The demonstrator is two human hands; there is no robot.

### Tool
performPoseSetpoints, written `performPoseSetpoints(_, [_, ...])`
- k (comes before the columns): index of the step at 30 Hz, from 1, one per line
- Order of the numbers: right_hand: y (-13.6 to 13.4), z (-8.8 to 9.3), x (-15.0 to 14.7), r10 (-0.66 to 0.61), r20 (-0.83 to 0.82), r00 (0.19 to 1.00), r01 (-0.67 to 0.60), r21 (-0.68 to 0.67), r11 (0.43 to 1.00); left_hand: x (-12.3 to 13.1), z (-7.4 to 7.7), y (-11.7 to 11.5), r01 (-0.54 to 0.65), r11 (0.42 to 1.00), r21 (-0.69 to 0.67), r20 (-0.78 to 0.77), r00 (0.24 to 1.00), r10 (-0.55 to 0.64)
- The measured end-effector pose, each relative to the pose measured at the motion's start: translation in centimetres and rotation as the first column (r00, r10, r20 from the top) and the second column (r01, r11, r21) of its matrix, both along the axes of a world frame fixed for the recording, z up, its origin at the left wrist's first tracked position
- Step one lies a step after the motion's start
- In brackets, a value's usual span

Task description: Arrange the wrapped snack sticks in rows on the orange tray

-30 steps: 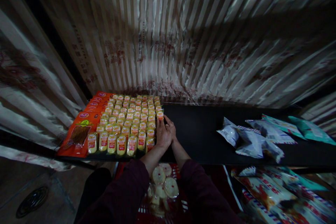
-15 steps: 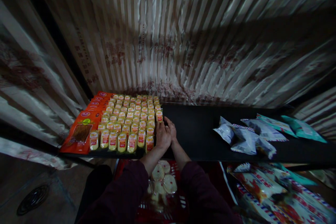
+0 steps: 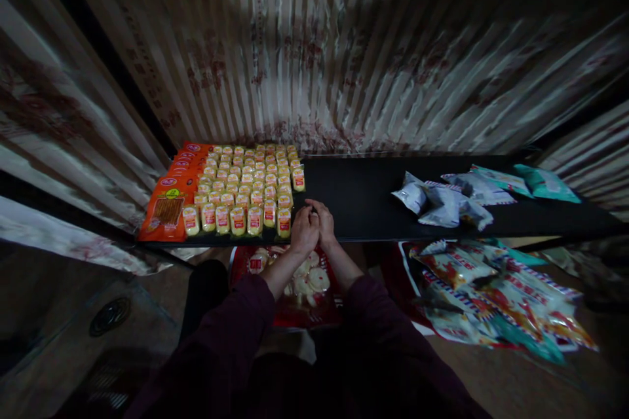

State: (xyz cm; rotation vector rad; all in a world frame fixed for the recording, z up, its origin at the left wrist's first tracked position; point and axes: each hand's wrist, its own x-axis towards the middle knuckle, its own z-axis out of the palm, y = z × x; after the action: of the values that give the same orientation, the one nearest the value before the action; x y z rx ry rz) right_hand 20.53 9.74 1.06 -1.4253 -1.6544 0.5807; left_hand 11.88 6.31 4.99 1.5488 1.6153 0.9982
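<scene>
My left hand [image 3: 304,233] and my right hand [image 3: 325,221] meet over the front edge of the black shelf [image 3: 351,200]. Their fingers touch, loosely bent, and nothing shows in them; the palms are hidden. Close by on the left stand rows of small wrapped yellow cakes [image 3: 254,218] with red and white labels. A single wrapped cake [image 3: 298,179] stands at the right side of the rows, a short way beyond my fingertips.
Orange snack packs [image 3: 167,206] lie left of the cakes. Silver and teal bags [image 3: 445,206] lie on the shelf's right part. Below are a red crate [image 3: 238,265] with round wrapped biscuits [image 3: 317,280] and a heap of snack bags [image 3: 511,294]. Striped sheeting [image 3: 314,78] hangs behind.
My hands have drawn back from the single cake at the right of the rows towards the shelf's front edge. That cake stays standing. The view has shifted, so more shows under the shelf.
</scene>
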Motion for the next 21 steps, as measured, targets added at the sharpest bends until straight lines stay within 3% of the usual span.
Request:
performPoseSetpoints(6, [-5.0,1.5,-0.8,0.064,-0.073,0.995,-0.060,0.052,0.997,-2.0,0.5,-4.6,0.175,0.975,0.137,-0.102,0.982,-0.162])
performPoseSetpoints(11, [-9.7,1.1,-1.6,0.096,-0.083,0.992,-0.090,0.075,0.993,-3.4,-0.2,-9.5,0.217,0.966,0.143,-0.157,0.968,-0.194])
performPoseSetpoints(17, [-14.1,-2.9,-2.6,0.117,-0.051,0.992,-0.117,0.009,0.993,-4.3,-3.8,-13.5,0.228,0.971,0.072,-0.199,0.957,-0.210])
performPoseSetpoints(21, [-15.7,-6.5,-3.4,0.105,-0.049,0.993,-0.108,-0.065,0.992,-5.0,-6.7,-14.7,0.217,0.974,-0.071,-0.261,0.938,-0.228])
